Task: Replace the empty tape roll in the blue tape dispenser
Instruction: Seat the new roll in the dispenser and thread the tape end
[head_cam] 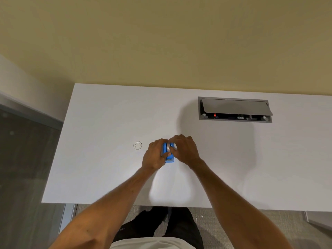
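Setting: a person stands at a white desk [107, 123] set against a yellow-beige wall [161, 42], both bare forearms reaching forward from the bottom of the head view.

Dispenser: the blue tape dispenser [169, 155] sits on the desk near its middle, held between the 2 hands, its near end pointing back toward the person.

Left hand: the left hand [154, 156] grips the dispenser's left side, fingers curled together around the blue body and thumb lying along its near left edge.

Right hand: the right hand [185, 148] comes in from the right over the dispenser's top, fingers bent down and drawn together at a pale grey-white piece [169, 148] in the dispenser's upper opening; whether they actually clamp that piece cannot be told.

Roll: a small clear ring [137, 145] lies flat on the desk just left of the left hand, apart from it and from the dispenser.

Desk fitting: a grey recessed cable box [235, 109] with its lid tilted open is set into the far right of the desktop, well apart from the hands; a small red light [214, 115] shows inside it.

Foreground: dark trousers [179, 225] and a strip of white shirt [147, 243] appear below the desk's near edge, over grey carpet [242, 229].
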A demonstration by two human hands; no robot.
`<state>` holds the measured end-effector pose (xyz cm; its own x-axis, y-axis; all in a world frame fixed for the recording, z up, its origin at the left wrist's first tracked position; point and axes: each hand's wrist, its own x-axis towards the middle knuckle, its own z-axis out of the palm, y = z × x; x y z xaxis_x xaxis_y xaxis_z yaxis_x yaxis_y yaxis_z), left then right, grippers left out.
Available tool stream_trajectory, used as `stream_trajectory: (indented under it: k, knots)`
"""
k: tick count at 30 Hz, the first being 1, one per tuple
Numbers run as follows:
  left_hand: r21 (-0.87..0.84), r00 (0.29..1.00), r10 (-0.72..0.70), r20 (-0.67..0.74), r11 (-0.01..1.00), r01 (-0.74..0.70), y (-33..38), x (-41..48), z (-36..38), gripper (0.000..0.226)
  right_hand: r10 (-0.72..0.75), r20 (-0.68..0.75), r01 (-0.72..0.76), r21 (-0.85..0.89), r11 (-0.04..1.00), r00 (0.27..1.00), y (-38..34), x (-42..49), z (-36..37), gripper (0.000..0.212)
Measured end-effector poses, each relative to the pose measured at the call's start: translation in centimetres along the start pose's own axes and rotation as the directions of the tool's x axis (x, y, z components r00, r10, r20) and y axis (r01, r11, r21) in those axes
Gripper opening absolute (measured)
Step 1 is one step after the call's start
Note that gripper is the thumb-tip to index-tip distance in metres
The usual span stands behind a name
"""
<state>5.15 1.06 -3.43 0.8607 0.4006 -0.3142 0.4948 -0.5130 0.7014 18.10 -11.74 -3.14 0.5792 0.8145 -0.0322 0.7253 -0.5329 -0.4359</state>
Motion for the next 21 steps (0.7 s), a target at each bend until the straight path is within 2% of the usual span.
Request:
stream_trajectory:
  k: [6,14,21]
  knots:
    - [-0.027,0.999,0.036,-0.019,0.999,-0.036,0.6,0.3,-0.2,0.049,-0.014,-0.014,0.014,-0.003,1.0,1.0,0.2,-0.1,0.0,0.022]
    - [-0.04,1.0,0.001,0.004,0.999,-0.001,0.6,0.1,-0.4,0.072,-0.021,0.033,0.018,0.085,0.996,0.999,0.1,0.5,-0.1,0.028]
    - [0.001,1.0,0.007,-0.024,1.0,-0.007,0.4,0.3,-0.2,0.041,0.014,0.094,-0.026,0.119,0.993,0.995,-0.2,1.3,-0.4,0.021]
